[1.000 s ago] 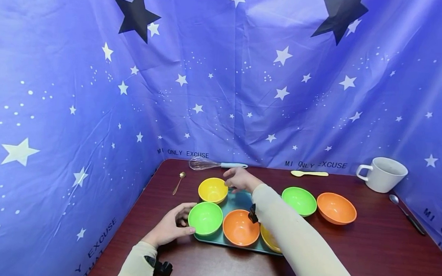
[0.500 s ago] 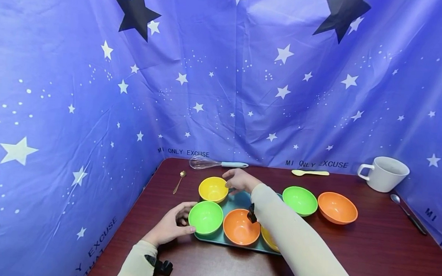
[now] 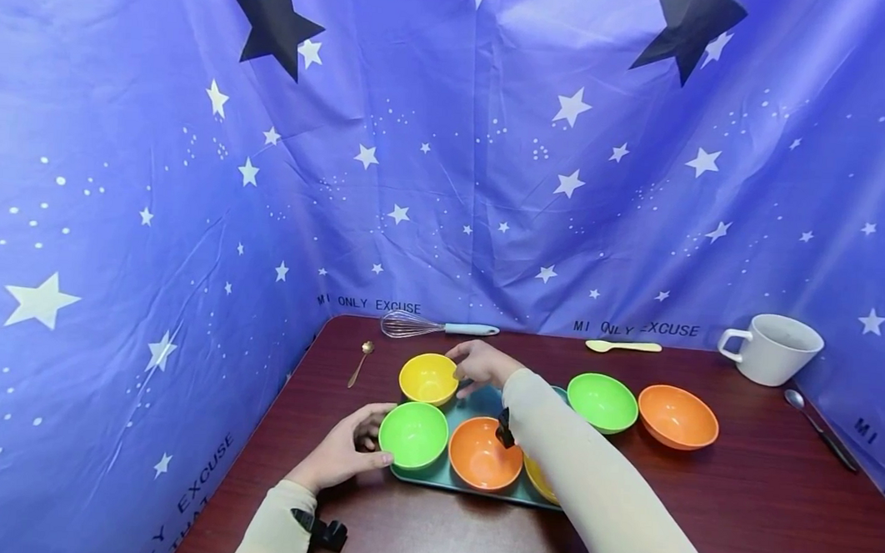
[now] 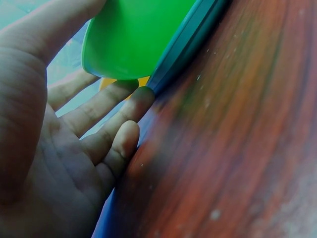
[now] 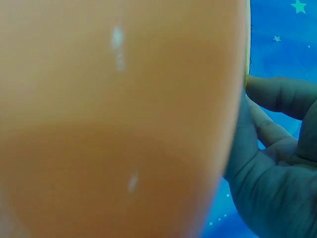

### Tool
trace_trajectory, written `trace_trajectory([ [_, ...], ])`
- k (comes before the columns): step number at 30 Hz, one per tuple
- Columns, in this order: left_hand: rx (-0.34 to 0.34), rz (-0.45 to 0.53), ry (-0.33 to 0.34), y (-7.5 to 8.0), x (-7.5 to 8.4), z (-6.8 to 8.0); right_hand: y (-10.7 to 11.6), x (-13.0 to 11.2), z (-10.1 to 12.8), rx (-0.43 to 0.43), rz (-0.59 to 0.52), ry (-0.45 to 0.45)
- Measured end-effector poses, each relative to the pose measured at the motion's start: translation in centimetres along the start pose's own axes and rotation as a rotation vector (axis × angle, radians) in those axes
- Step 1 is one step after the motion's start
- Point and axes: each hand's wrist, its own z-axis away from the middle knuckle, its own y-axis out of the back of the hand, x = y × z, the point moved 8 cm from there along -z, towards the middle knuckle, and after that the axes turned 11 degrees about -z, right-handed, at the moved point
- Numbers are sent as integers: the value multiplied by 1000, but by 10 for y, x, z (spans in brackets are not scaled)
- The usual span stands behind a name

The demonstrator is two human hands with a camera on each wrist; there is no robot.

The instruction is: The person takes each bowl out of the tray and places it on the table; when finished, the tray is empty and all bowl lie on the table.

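In the head view my left hand (image 3: 343, 451) rests beside the front-left green bowl (image 3: 413, 435), its thumb at the rim. The left wrist view shows loosely bent fingers (image 4: 106, 119) at that bowl and the tray's edge. My right hand (image 3: 483, 365) reaches across to the yellow bowl (image 3: 428, 378) behind, thumb at its right rim; its other fingers are partly hidden. Both bowls stand on a teal tray (image 3: 473, 405). An orange bowl (image 3: 486, 454) sits to the right of the green one and fills much of the right wrist view. Another yellow bowl (image 3: 539, 479) is partly covered by my right sleeve.
Right of my arm stand another green bowl (image 3: 603, 403) and an orange bowl (image 3: 678, 417). A whisk (image 3: 440, 327), a small gold spoon (image 3: 361, 364) and a pale yellow spoon (image 3: 623, 347) lie toward the back. A white mug (image 3: 776, 351) and dark-handled spoon (image 3: 821, 430) are far right.
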Motion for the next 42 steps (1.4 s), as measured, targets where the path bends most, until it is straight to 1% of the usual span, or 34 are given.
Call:
trace_trajectory([
  [6,-6,-30,6,0,1,0,0,-2,1,7,-20,9],
  [13,-12,-39,18,-1,1,1,8,-7,2,45,-24,22],
  [17,-12,-29,22,-1,0,0,12,-16,6,51,-14,34],
  [23,-12,-16,17,-2,0,0,17,-36,15,49,-42,91],
  [29,-17,-21,25,-2,-1,1,26,-54,29,29,-65,142],
  [33,-23,-15,23,-3,-2,0,38,-62,43,35,-70,188],
  [38,-25,-3,22,-4,-2,1,57,-65,65,52,-79,232],
  [42,-26,-2,13,-5,-1,2,76,-60,82,79,-80,265],
])
